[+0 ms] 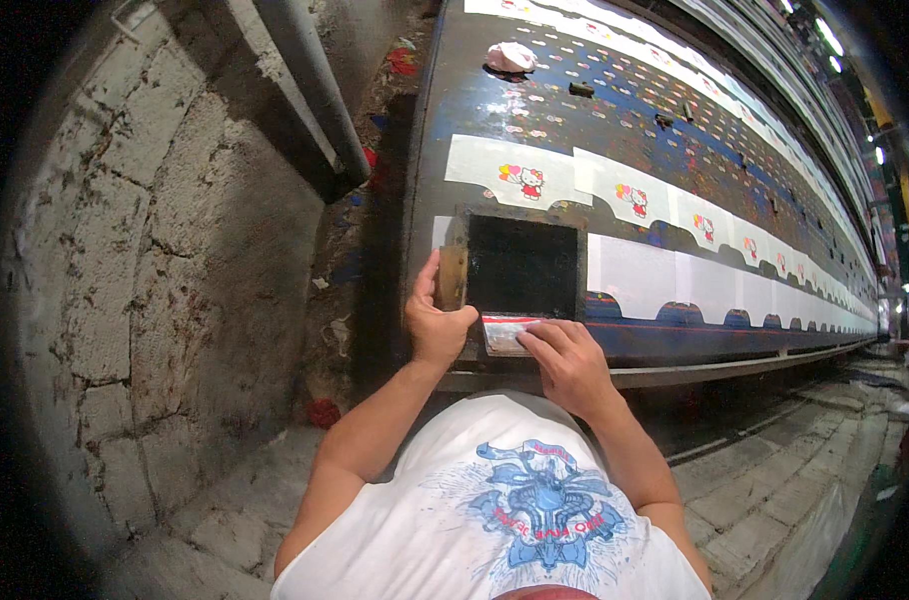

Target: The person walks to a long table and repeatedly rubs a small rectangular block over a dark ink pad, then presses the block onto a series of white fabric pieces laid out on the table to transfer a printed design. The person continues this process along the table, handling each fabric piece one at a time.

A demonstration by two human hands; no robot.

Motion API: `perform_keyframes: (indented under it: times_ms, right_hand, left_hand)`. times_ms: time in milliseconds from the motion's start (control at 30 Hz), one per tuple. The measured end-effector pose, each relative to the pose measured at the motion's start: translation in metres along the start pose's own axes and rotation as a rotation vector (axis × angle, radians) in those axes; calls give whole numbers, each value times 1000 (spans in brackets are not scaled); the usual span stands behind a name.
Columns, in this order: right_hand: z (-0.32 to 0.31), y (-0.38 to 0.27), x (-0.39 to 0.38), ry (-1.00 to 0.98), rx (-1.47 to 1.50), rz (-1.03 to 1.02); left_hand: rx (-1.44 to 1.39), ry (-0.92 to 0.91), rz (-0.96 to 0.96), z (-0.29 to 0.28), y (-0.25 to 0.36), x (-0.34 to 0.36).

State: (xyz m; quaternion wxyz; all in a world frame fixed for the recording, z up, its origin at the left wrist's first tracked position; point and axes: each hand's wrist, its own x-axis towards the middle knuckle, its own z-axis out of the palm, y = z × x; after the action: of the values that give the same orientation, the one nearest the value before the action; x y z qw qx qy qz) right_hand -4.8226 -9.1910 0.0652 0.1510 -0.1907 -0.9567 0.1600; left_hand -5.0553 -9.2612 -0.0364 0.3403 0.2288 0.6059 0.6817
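A dark mesh printing screen in a square frame lies on the long table in front of me. My left hand grips the frame's tan left side, thumb toward the near corner and fingers along the outer edge. At the near side of the screen, my right hand is closed on a flat silvery squeegee-like piece with a red stripe along its far edge. The fingers of that hand press on its right end. Part of a white fabric piece shows beyond the frame's left side.
White cut pieces run in a row to the right. Behind them, more pieces bear a printed cat with balloons. A crumpled white cloth and small dark blocks lie farther back. A rough block wall and a grey pipe stand left.
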Motion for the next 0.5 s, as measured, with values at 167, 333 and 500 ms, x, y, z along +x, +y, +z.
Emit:
perform_keyframes:
  times_ms: [167,333,500]
  right_hand:
    - [-18,11,13,-174,50,74]
    - [-28,62,61,-275,113,98]
    - [-8,96,104,-75,71,125]
  left_hand:
    - [21,-11,70,-1,0,0]
    - [15,-22,22,-5,-3,-1]
    - [-7,-42,68,-9,-3,2]
